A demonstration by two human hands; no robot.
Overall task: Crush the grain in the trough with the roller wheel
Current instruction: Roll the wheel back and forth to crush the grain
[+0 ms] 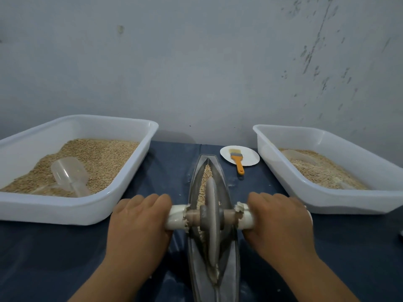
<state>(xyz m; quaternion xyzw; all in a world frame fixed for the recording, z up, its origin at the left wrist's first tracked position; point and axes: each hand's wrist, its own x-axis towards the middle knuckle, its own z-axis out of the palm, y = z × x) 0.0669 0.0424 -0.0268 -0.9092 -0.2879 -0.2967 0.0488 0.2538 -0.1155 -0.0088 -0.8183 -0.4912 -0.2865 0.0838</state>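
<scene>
The roller wheel is standing up on its edge inside the long boat-shaped trough, about halfway along it. A bar is going through the middle of the wheel and sticking out to both sides. The left hand is wrapping its fingers around the white handle on the left end. The right hand is wrapping its fingers around the white handle on the right end. So the wheel is sitting right between the two hands.

The grain is lying in the trough, mostly on the far side of the wheel, with some beside it.

The trough is running from near to far on the blue table. A white tub of grain is sitting close on the left, and another white tub is close on the right, each one just beside a hand. A small brush on a white plate is lying far right of the trough's tip
</scene>
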